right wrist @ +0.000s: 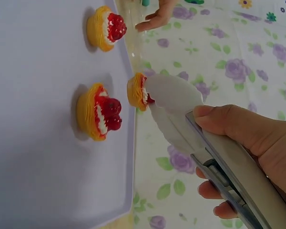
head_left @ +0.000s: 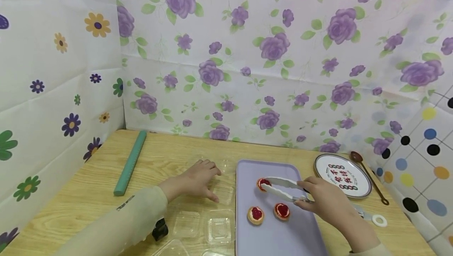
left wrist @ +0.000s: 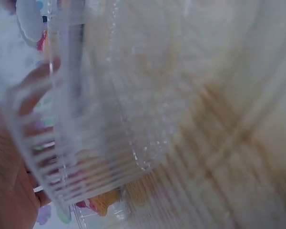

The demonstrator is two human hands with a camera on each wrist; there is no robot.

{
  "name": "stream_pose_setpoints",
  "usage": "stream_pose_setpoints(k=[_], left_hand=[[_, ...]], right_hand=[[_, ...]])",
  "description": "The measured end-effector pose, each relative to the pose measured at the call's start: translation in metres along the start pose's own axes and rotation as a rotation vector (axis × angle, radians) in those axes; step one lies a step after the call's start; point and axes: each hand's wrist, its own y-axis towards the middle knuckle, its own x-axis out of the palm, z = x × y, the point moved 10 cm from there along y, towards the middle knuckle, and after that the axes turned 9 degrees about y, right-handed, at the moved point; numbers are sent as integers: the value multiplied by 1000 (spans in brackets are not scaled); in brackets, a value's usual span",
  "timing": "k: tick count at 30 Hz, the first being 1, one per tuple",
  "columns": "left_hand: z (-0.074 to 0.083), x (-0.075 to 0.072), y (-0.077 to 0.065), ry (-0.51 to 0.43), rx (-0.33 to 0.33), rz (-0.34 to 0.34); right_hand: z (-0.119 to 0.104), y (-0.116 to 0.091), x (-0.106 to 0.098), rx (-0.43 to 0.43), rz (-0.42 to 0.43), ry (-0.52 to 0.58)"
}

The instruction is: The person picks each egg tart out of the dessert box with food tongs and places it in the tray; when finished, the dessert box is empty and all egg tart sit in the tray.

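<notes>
My right hand (head_left: 327, 201) grips a pair of tongs (right wrist: 219, 157) with white tips. At those tips is a small tart (right wrist: 136, 91) with cream and red topping, over the lilac tray (head_left: 283, 236). Two similar tarts, one on the left (head_left: 255, 215) and one on the right (head_left: 282, 211), sit on the tray. My left hand (head_left: 194, 179) is over clear plastic boxes (head_left: 186, 223) left of the tray, thumb and fingers spread apart. Blurred ribbed clear plastic (left wrist: 109, 143) covers part of that hand in the left wrist view; firm contact cannot be told.
A white plate (head_left: 342, 175) with red characters lies right of the tray, beside a brown spoon (head_left: 369, 179). A green roll (head_left: 131, 163) lies at the table's left. A yellow-and-red item (left wrist: 102, 202) shows by clear plastic. Flowered cloth hangs behind the table.
</notes>
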Motion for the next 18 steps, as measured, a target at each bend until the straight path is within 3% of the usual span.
stream_pose_setpoints(k=[10,18], left_hand=[[1,-3,-2,81,-34,12],[1,-4,-2,104,-33,29]], right_hand=[[19,-12,12,88,-75,25],[23,-17,17,83,-75,37]])
